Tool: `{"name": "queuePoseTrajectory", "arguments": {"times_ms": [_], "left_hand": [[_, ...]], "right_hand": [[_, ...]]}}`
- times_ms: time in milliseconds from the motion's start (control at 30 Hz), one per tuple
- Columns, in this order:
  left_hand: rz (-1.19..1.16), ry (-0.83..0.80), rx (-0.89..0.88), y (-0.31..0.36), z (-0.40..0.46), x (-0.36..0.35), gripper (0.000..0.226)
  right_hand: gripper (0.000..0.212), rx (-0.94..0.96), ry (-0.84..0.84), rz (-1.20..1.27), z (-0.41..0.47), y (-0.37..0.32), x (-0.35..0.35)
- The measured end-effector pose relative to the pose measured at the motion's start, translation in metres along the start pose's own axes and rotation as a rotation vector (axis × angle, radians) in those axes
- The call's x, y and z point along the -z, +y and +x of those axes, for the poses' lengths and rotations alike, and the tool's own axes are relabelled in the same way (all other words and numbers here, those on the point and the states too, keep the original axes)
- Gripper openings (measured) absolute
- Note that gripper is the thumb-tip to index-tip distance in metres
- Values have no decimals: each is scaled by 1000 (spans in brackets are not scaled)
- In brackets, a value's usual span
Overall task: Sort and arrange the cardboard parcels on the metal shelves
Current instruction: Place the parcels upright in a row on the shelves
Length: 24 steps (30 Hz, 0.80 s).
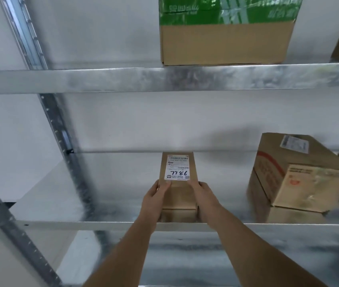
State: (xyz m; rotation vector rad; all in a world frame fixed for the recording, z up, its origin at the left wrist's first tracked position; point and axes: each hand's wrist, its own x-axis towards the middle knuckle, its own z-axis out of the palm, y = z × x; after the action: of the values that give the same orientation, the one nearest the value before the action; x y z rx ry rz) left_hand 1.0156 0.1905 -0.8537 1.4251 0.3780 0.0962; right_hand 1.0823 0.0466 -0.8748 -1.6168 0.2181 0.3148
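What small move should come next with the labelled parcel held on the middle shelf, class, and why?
Probably slide the small parcel further back. Both hands, left hand and right hand, grip its sides, its near end sits by the shelf front edge, and bare shelf shows behind.

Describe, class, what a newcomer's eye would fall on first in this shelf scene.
Two hands, left hand and right hand, grip a small labelled parcel on the middle shelf. Right of it sits a bigger tilted box; above, a green-taped box stands on the upper shelf.
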Motion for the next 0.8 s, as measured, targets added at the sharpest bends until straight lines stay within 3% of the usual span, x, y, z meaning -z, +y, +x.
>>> {"name": "queuePoseTrajectory", "arguments": {"times_ms": [100,200,333,800], "left_hand": [[-44,-70,-21,-6,3,5,42],[-68,-112,-64,-9,-1,7,31],[-79,-194,-118,-13,3,14,41],[-170,-218,-11,-11,3,25,64]], "right_hand": [[80,-4,-20,6,-8,2,1],[75,24,-59,3,-24,1,2],[69,78,-129,29,-34,0,9],[58,162,-236,67,-31,2,30]]}}
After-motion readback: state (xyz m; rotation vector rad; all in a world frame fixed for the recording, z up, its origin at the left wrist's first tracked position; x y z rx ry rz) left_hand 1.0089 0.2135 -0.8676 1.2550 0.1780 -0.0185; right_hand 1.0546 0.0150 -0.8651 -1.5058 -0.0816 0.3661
